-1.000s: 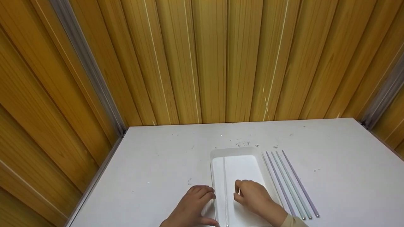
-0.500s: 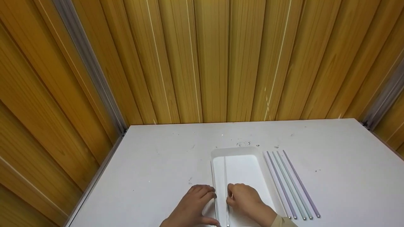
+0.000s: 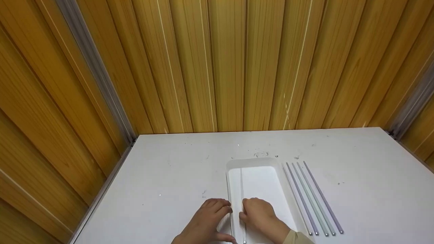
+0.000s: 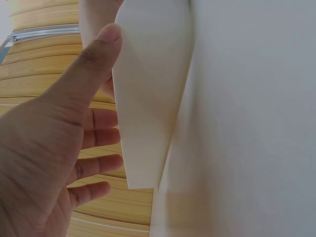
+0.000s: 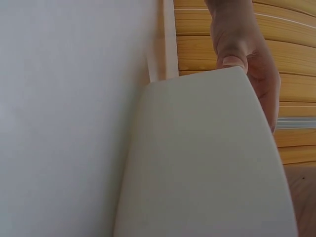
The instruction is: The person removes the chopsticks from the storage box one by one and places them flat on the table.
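Note:
A white rectangular tray stands at the front middle of the table in the head view. One pale chopstick with a silver end lies lengthwise in it, near the left wall. My right hand reaches inside the tray, thumb and fingers pinching this chopstick along its nearer half. From the left, my left hand touches the tray's rim with extended fingers. In the left wrist view its thumb rests on the wall's edge, and the fingertips meet the same edge lower down. The outer wall fills much of the right wrist view.
Right of the tray, several chopsticks lie side by side, among them a purple one, a green one and a pale one beside the tray. Yellow wood-look panels rise behind the white table.
My right hand has moved left inside the tray, from beside the chopstick onto it, and its fingers have closed. The left hand has stayed at the rim.

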The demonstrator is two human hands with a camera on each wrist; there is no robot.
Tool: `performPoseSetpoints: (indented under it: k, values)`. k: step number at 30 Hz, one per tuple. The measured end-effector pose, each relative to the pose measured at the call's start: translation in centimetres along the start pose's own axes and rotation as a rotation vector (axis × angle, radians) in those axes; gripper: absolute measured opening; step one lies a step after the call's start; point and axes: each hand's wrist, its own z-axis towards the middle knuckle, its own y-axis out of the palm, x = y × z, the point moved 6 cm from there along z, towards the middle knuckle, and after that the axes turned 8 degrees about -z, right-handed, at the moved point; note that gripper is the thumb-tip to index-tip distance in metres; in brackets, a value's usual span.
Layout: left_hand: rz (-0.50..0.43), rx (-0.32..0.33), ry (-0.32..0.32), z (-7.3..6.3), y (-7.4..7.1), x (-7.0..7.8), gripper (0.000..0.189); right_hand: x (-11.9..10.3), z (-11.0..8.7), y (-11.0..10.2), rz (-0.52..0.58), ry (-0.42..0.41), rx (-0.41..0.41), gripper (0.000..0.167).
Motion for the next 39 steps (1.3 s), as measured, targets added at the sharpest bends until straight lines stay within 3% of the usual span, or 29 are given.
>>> performPoseSetpoints:
  k: [18,27,39]
  values:
    - [0.007,-0.004,0.009,0.0,0.0,0.0,0.068,0.3,0.2,0.6,0.027,0.04,-0.022,0.023]
    - [0.002,-0.036,-0.016,0.0,0.1,0.0,0.065,0.7,-0.1,0.1,0.072,0.065,-0.012,0.021]
    - [-0.018,-0.021,-0.013,-0.1,-0.1,0.0,0.066,1.4,-0.8,-1.3,0.133,0.038,0.028,0.023]
